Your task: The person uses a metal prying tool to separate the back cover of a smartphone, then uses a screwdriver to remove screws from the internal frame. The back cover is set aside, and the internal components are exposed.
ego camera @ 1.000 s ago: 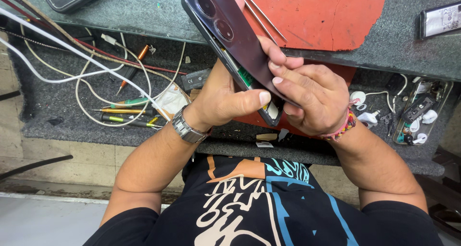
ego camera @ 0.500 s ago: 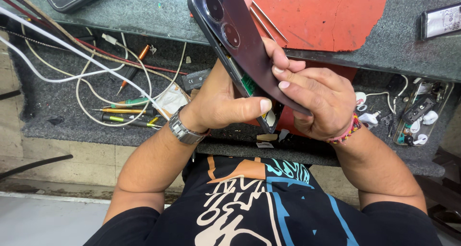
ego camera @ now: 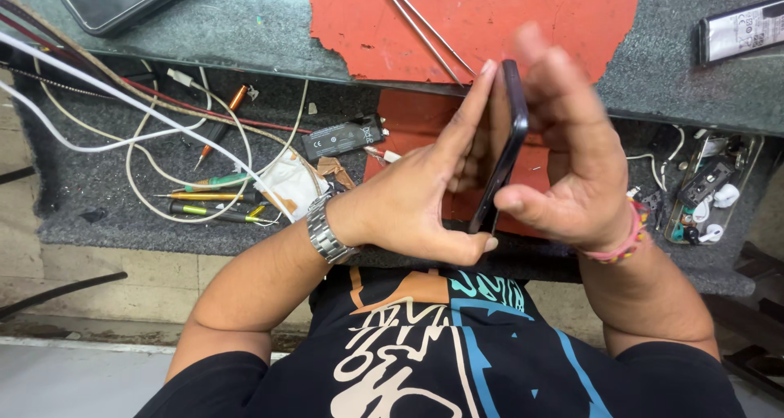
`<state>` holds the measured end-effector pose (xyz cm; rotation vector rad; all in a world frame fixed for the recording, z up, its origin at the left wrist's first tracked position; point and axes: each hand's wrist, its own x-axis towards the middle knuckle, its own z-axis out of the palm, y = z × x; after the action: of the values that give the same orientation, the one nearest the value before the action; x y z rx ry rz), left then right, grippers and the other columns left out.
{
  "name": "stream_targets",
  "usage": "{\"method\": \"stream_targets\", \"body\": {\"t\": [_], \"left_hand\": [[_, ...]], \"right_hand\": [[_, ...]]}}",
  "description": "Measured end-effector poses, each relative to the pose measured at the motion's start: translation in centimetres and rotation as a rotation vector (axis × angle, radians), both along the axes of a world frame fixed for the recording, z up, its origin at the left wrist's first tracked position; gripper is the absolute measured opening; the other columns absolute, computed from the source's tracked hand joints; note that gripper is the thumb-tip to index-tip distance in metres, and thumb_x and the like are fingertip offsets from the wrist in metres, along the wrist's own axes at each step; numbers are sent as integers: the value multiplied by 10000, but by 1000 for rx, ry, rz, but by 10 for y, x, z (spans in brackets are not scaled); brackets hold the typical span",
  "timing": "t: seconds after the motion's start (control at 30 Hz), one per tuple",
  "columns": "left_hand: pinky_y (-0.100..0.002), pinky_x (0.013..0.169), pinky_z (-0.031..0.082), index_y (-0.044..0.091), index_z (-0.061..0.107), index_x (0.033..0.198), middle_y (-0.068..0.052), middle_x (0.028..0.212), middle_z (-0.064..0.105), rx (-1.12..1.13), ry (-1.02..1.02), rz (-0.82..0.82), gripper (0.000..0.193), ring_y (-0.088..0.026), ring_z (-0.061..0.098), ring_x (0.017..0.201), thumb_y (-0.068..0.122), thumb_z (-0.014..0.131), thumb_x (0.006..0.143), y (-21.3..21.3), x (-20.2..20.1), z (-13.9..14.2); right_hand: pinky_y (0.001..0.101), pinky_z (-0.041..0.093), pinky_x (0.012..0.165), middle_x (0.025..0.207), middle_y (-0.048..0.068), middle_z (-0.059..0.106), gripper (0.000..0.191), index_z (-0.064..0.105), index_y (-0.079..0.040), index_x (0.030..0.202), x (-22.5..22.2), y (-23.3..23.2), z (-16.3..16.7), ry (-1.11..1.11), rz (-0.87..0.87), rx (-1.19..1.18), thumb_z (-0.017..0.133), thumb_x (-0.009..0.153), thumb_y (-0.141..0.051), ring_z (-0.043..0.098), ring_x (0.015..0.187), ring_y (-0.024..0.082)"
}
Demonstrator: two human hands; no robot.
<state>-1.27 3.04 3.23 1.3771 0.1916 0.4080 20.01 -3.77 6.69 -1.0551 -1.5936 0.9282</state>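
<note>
Two hands in my view: left hand (ego camera: 416, 206) and right hand (ego camera: 572, 165), each grip pressing flat on the dark phone (ego camera: 502, 153), held edge-on above the surface (ego camera: 245, 26). Advisable: even palm pressure. Beyond: red mat (ego camera: 531, 18), tweezers (ego camera: 420, 26).

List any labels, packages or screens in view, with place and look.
Phone: top left on the bench, dark blank screen.
Battery: lower shelf, centre, flat black rectangle with pale label.
Second battery: top right, black and silver label.
Held phone: edge-on between both hands, screen hidden.
</note>
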Motion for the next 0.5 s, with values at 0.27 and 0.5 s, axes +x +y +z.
{"method": "stream_targets", "body": {"t": [0.27,0.5], "left_hand": [[-400,1172,570,127,-260,1600,-252,1537,507,90,16,-32,1279,-272,697,1272,110,791,872,2,2,-3],[-402,1149,570,135,-268,1596,-242,1538,506,90,30,-51,1296,-262,702,1251,103,795,857,3,2,-5]], "right_hand": [[353,509,1126,1508,319,509,697,471,63,1470,7,0,14,-390,-60,77,699,951,-342,599,1392,364],[414,489,1169,1480,368,493,631,449,134,1426,2,1,20,-435,-66,101,545,1004,-325,576,1393,422]]}}
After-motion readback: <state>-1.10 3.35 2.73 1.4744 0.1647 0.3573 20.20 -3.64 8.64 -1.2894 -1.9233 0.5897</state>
